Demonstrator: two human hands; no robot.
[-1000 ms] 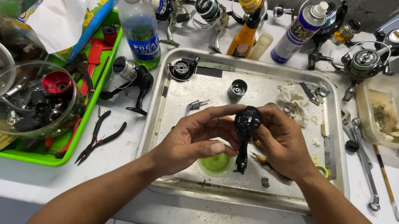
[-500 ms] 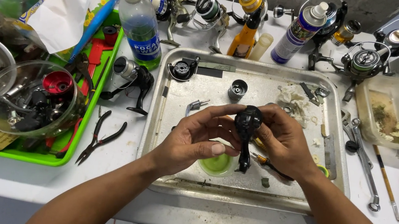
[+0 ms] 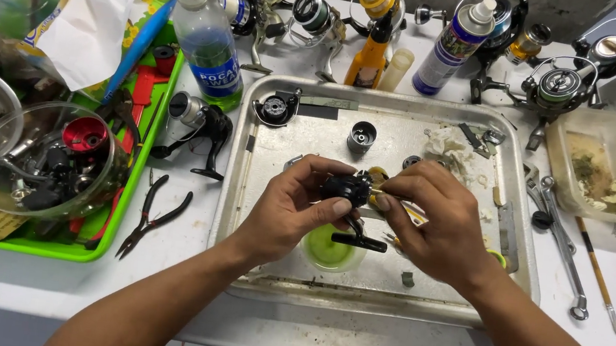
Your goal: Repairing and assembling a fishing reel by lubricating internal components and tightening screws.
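The black reel body (image 3: 349, 190) is held above the metal tray (image 3: 508, 247) on the desk (image 3: 173, 290), its stem pointing down toward the person. The left hand (image 3: 291, 210) grips it with closed fingers; the right hand (image 3: 436, 222) pinches at its right side, over a green cup (image 3: 326, 248).
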